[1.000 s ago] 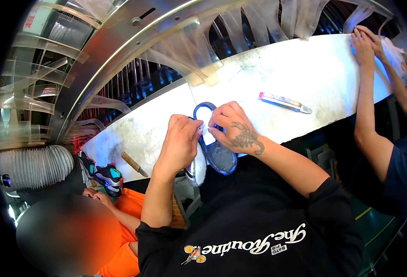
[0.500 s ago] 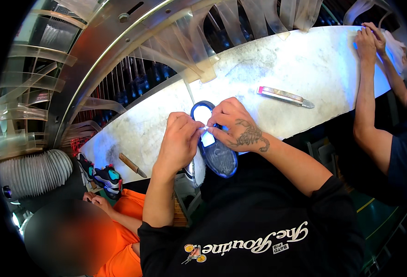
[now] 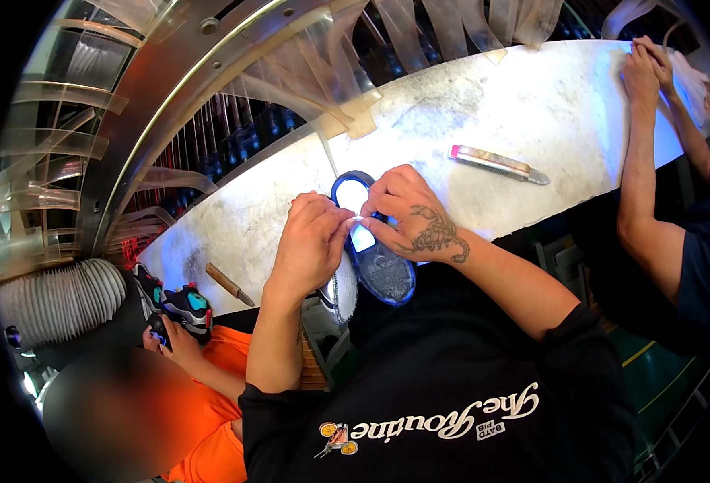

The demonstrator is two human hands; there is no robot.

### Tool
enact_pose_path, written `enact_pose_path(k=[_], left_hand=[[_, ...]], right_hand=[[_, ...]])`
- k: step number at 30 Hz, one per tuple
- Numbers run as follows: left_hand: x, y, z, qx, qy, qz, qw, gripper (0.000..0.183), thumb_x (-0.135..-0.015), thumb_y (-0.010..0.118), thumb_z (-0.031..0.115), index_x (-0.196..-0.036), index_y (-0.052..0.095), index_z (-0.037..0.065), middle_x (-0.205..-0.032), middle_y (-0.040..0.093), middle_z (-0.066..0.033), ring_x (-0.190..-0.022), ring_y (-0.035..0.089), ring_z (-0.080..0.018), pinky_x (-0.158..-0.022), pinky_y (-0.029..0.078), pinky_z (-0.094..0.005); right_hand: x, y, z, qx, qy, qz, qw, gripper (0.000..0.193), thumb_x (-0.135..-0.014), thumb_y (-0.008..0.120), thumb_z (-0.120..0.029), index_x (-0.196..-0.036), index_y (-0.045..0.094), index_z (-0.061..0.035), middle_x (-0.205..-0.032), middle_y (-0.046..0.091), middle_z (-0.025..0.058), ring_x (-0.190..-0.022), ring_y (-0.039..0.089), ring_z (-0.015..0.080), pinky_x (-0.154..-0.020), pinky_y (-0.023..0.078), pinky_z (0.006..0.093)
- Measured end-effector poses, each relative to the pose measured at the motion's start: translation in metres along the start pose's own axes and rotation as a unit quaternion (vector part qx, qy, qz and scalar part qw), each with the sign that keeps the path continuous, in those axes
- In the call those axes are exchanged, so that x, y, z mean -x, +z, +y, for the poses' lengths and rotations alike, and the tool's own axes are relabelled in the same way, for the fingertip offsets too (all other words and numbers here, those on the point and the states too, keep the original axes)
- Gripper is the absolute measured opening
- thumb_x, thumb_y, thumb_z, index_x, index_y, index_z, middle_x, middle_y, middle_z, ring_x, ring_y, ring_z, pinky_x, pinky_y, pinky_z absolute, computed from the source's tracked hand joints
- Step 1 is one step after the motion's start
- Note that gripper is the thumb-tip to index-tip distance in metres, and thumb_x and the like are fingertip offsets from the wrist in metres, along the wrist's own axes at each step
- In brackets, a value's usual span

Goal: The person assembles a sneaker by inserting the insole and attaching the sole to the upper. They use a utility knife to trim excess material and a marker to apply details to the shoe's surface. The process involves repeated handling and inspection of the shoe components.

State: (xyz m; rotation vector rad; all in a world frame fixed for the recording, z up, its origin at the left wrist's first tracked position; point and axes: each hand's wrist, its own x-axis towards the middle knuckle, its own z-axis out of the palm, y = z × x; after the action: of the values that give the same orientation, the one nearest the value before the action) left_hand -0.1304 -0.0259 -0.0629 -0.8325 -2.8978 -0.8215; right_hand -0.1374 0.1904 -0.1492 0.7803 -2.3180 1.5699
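Across the upper frame runs our smudged counter [image 3: 427, 113]. At frame centre, over the dark sole [image 3: 384, 272], our left fingers [image 3: 340, 217] and right fingers [image 3: 376, 229] are pinched closed on a small white piece [image 3: 358, 218]; uneven tugging could tear it, a slack grip drop it.

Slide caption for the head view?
Bare left hand and right hand pinch a small white piece over a dark oval shoe sole at a pale stained worktable.

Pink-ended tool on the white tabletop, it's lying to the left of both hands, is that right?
Not quite. The pink-ended tool does lie on the white tabletop, but the head view shows it to the right of both the left hand and the right hand.
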Motion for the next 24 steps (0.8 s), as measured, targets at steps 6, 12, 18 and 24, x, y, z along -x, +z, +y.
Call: enact_pose_path(k=[6, 12, 18, 24], left_hand=[[-0.0006, 0.0016, 0.0025, 0.031, -0.026, 0.008, 0.999, 0.012, -0.085, 0.084, 0.001, -0.096, 0.079, 0.002, -0.088, 0.07, -0.0119, -0.097, 0.066, -0.0332, -0.094, 0.053, -0.0445], [0.001, 0.0047, 0.0015, 0.041, -0.049, 0.023, 0.998, 0.015, -0.083, 0.086, 0.001, -0.096, 0.08, 0.004, -0.089, 0.073, -0.0107, -0.098, 0.068, -0.0316, -0.094, 0.054, -0.0433], [0.0021, 0.0046, -0.0018, 0.051, -0.064, 0.008, 0.997, 0.015, -0.083, 0.087, 0.001, -0.096, 0.082, 0.005, -0.09, 0.074, -0.0098, -0.098, 0.069, -0.0299, -0.092, 0.055, -0.0415], [-0.0002, 0.0001, -0.004, 0.047, -0.055, -0.021, 0.997, 0.015, -0.082, 0.086, -0.001, -0.095, 0.083, 0.005, -0.091, 0.075, -0.0094, -0.098, 0.07, -0.0281, -0.089, 0.057, -0.0395]], right_hand=[[0.0001, -0.0016, -0.0002, 0.004, -0.012, 0.0, 1.0, 0.015, -0.086, 0.086, -0.013, -0.099, 0.078, -0.0115, -0.107, 0.068, 0.0062, -0.111, 0.06, 0.0309, -0.097, 0.052, 0.044], [0.0011, -0.0011, 0.0012, 0.0, -0.007, -0.004, 1.0, 0.014, -0.086, 0.085, -0.014, -0.099, 0.079, -0.0115, -0.107, 0.069, 0.0065, -0.112, 0.06, 0.0312, -0.098, 0.051, 0.0445], [0.0015, -0.0014, 0.0018, -0.001, -0.001, -0.012, 1.0, 0.014, -0.087, 0.085, -0.015, -0.1, 0.079, -0.012, -0.108, 0.069, 0.0065, -0.113, 0.06, 0.031, -0.1, 0.05, 0.0446], [0.0026, -0.0017, 0.0054, -0.006, 0.001, -0.037, 0.999, 0.012, -0.089, 0.084, -0.019, -0.1, 0.08, -0.0136, -0.111, 0.069, 0.0046, -0.117, 0.058, 0.0296, -0.102, 0.047, 0.0447]])
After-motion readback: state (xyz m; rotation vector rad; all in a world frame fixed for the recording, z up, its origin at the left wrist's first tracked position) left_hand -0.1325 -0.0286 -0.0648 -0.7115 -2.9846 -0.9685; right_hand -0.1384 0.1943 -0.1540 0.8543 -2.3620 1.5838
